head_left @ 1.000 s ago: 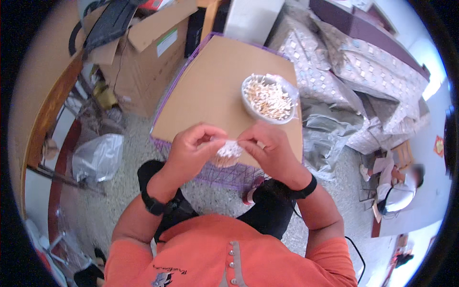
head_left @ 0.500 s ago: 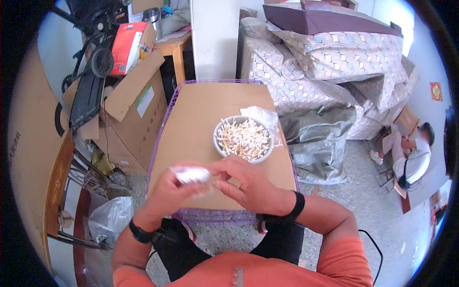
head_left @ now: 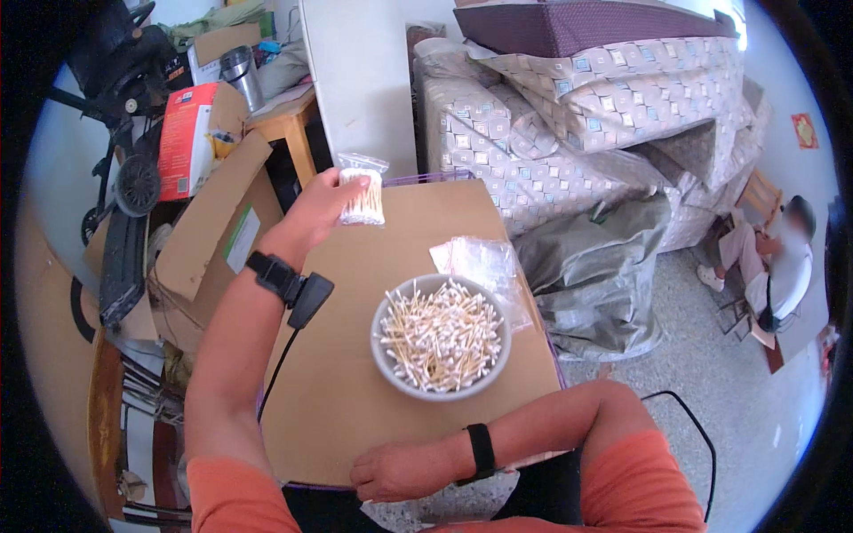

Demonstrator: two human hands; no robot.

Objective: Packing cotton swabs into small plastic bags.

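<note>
My left hand (head_left: 324, 200) is stretched out over the far left part of the cardboard tabletop (head_left: 329, 355). It grips a small clear plastic bag of cotton swabs (head_left: 364, 200), thumb across its front. My right hand (head_left: 404, 471) lies low at the tabletop's near edge, fingers curled down and together; their undersides are hidden, so I cannot see if anything is in them. Between the two hands, toward the right, a grey bowl (head_left: 386, 366) stands heaped with loose cotton swabs (head_left: 444, 333). Flat clear plastic bags (head_left: 489, 266) lie behind it on the right.
Left of the table stand an open cardboard box (head_left: 209, 240) and a folded stroller (head_left: 133, 178). A wooden stool (head_left: 298, 133) is behind. Wrapped cushions (head_left: 569, 133) and a grey-green sack (head_left: 604, 284) crowd the right side. Farther right another person (head_left: 786, 258) sits.
My left hand has moved far and left with the bag. My right hand has drawn back from beside it to the near edge. The view has shifted, so the bowl appears lower.
</note>
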